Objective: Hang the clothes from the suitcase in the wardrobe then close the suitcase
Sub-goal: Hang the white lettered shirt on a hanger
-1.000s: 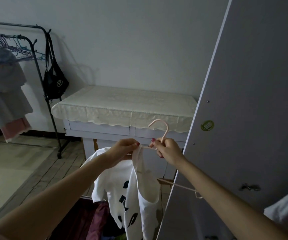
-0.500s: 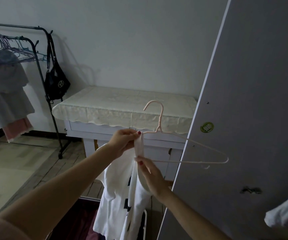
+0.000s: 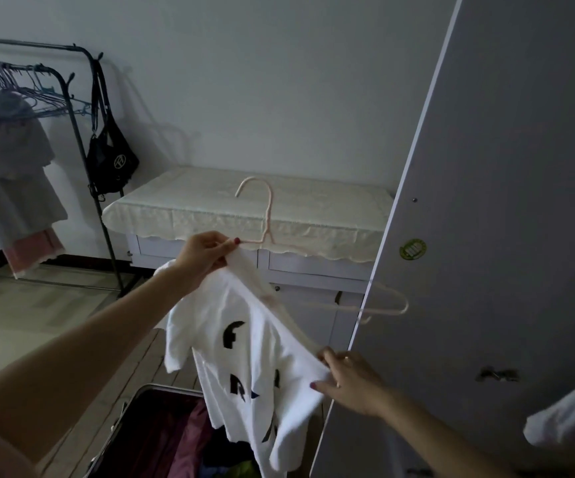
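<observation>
A white cotton T-shirt with black block letters (image 3: 244, 343) is held up between both hands, above the open dark suitcase with a metal rim (image 3: 130, 419). The left hand (image 3: 205, 255) is raised; its fingers (image 3: 225, 243) are pinched on the shirt's neckline together with the near shoulder of a thin pale pink plastic hanger (image 3: 268, 229). The right hand (image 3: 349, 381) is lower and to the right; its fingers (image 3: 325, 386) are curled on the stretched hem of the shirt.

The hanger's hook is seen upright above the left fingers. One arm of the hanger is inside the fabric, showing as a ridge running down toward the right fingers; the other arm projects bare to the right, its tip in front of the grey wardrobe door (image 3: 503, 236).

The fabric is soft and creased, taut between the two grips and slack below. Crumpled maroon and coloured garments (image 3: 189, 439) are noted in the suitcase, directly under the shirt.

The door's white edge runs just right of the right hand. Beyond the left fingers stands a white table with a cream lace-edged cloth (image 3: 244, 208). Well left of both hands are a black metal clothes rack (image 3: 82, 132) and wooden floor.
</observation>
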